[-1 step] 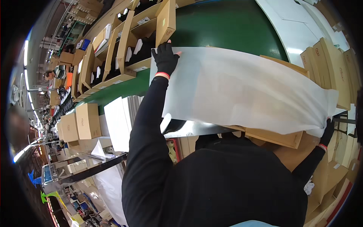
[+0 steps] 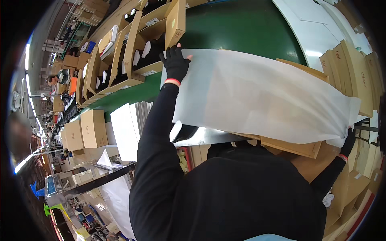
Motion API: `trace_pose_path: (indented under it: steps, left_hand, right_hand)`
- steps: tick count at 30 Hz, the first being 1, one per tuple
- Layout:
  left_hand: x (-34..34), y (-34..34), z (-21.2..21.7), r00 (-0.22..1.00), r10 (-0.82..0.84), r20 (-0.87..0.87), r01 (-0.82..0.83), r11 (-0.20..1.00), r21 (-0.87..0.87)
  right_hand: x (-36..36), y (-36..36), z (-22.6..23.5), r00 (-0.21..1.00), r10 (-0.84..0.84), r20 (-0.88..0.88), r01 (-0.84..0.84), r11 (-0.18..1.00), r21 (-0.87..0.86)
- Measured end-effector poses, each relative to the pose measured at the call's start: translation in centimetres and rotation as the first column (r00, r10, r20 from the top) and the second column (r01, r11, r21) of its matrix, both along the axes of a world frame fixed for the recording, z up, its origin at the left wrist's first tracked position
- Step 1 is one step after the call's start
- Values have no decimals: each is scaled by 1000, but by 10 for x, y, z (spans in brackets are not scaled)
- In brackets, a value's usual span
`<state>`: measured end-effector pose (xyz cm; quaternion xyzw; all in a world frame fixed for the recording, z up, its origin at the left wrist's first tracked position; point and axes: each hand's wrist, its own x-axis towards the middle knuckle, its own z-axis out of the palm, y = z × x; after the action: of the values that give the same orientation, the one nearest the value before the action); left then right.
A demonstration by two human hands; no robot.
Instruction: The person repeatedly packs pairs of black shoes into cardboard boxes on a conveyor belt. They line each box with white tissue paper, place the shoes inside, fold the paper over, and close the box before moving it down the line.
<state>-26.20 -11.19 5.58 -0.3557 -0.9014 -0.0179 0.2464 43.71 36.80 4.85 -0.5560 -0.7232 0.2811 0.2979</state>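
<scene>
A long, translucent white paper sheet (image 2: 249, 92) stretches across my front, over an open cardboard box (image 2: 293, 146) whose edges show past it. My left hand (image 2: 175, 63), in a black fingertip-less glove, lies on the sheet's far left end with its fingers spread. At the right, my right hand (image 2: 349, 140) closes on the sheet's gathered right corner; its fingers are partly hidden. Below the sheet's left part, something black with a white piece (image 2: 175, 131) shows beside my left forearm. What lies under the sheet is mostly covered.
Open cardboard boxes (image 2: 155, 28) holding black and white items line the green table (image 2: 241, 28) beyond my left hand. Closed boxes (image 2: 93, 128) and a white stack (image 2: 125, 124) stand left. More boxes (image 2: 352, 76) lean at right. A person (image 2: 62, 77) is far left.
My left hand has shifted slightly left, its fingers a little more spread. The sheet's lower edge has shifted slightly. My right hand keeps its hold on the corner, nearly unmoved.
</scene>
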Motion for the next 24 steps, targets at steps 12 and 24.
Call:
trace_pose_path:
  steps: [12,24]
  left_hand:
    - [-18,-112,-57,331,-42,943,-245,961,129]
    - [110,-48,9,903,-103,417,138,989,-55]
  right_hand:
    - [-177,-137,122,959,-50,279,-187,626,757]
    - [-302,-138,28,589,563,580,-806,459,374]
